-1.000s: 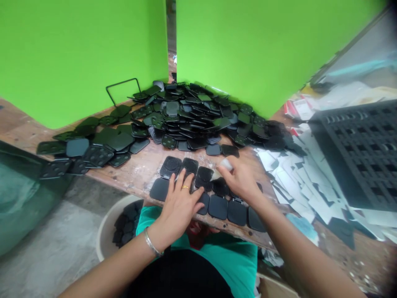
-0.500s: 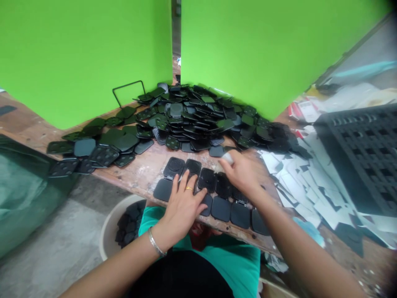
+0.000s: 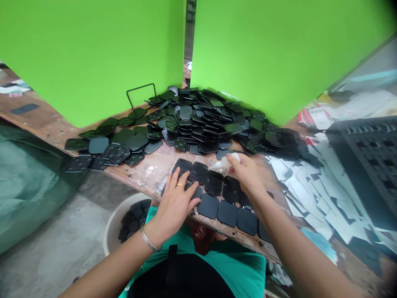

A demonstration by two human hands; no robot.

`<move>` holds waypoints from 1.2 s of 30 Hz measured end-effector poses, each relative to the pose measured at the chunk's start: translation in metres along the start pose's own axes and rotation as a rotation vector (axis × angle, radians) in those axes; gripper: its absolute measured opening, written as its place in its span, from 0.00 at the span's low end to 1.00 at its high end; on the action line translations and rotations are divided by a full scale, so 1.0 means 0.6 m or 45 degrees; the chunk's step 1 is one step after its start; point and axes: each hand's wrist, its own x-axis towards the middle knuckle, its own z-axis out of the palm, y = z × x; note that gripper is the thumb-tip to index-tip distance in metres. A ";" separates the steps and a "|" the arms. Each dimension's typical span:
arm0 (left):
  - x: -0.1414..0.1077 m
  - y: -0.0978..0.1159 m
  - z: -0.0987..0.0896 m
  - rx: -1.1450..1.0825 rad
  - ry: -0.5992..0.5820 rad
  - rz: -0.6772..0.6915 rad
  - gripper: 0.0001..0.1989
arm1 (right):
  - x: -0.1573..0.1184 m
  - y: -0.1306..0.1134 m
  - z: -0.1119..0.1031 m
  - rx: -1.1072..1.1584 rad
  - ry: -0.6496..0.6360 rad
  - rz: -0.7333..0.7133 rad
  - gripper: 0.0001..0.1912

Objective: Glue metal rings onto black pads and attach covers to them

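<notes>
My right hand (image 3: pixel 245 171) is closed around a small white squeeze bottle (image 3: pixel 223 164) with a narrow tip pointing left. The tip is just above the top row, near a black rounded-square piece (image 3: pixel 214 182) with a wet-looking sheen. Fingers spread, my left hand (image 3: pixel 177 200) lies over the left end of the two rows, touching a ridged black piece (image 3: pixel 182 165) and the plain ones below it. A flat matte piece (image 3: pixel 208 206) lies to the right of my left fingertips, in the front row. My right forearm hides the rows' right end.
Behind the rows, a large heap of black pieces (image 3: pixel 201 120) spreads against green boards (image 3: pixel 124 49). A thin black wire frame (image 3: pixel 141 87) stands there. White paper scraps (image 3: pixel 310 186) and a dark crate (image 3: pixel 366 165) are at right; a white bucket (image 3: pixel 108 227) stands below the bench edge.
My left hand has slid left along the rows, uncovering front pieces. The bottle in my right hand has moved slightly left, towards the second ridged piece. The whole view has shifted a little.
</notes>
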 end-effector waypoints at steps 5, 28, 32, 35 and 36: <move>-0.003 0.001 -0.006 0.001 -0.027 0.005 0.20 | 0.021 0.003 0.035 -0.156 0.065 -0.161 0.20; -0.001 -0.003 -0.001 -0.007 -0.053 -0.031 0.21 | -0.013 -0.038 0.078 -0.610 -0.246 -0.540 0.11; -0.001 -0.003 -0.003 0.002 -0.073 -0.034 0.21 | 0.011 -0.038 0.091 -0.674 -0.148 -0.646 0.10; 0.000 -0.001 -0.006 0.005 -0.072 -0.037 0.21 | 0.021 -0.035 0.071 -0.734 -0.091 -0.640 0.11; 0.000 0.000 -0.006 0.003 -0.070 -0.038 0.21 | 0.021 -0.033 0.061 -0.745 -0.086 -0.611 0.11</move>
